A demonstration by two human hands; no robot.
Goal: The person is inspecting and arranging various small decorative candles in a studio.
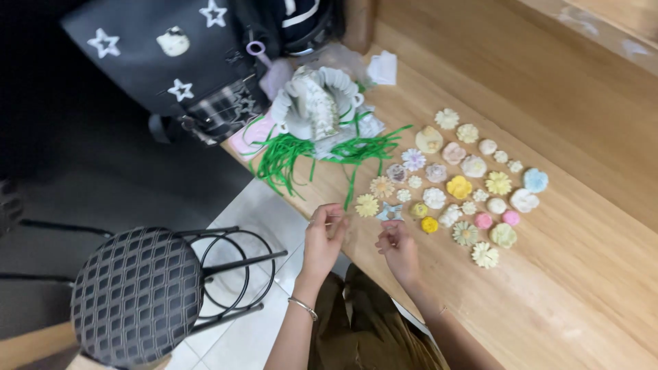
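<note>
Nearest the person, the left hand [324, 233], a thin bracelet [303, 307] on its wrist, was raised at the edge of the wooden table [582, 288], fingers curled in with the tips pinched; whatever sat between them was too small for me to tell. The right hand [397, 245] hovered just beside it over the table edge, fingers loosely bent, thumb and forefinger close together; I could not tell if it held anything. Just beyond the right hand's fingertips lay a small pale blue star-shaped piece [391, 212], with a pale yellow flower [367, 205] just beside it. Past those, a scatter of small moulded flowers [458, 186] in white, yellow, pink and blue spread across the tabletop. To the left, off the table, stood a round stool with a quilted grey seat [136, 294] on a black wire frame. Farther back, a bunch of green ribbon strips [295, 157] trailed over the table edge beneath a white scalloped ornament [317, 103]. Behind that rested a black bag with white stars [164, 55].
</note>
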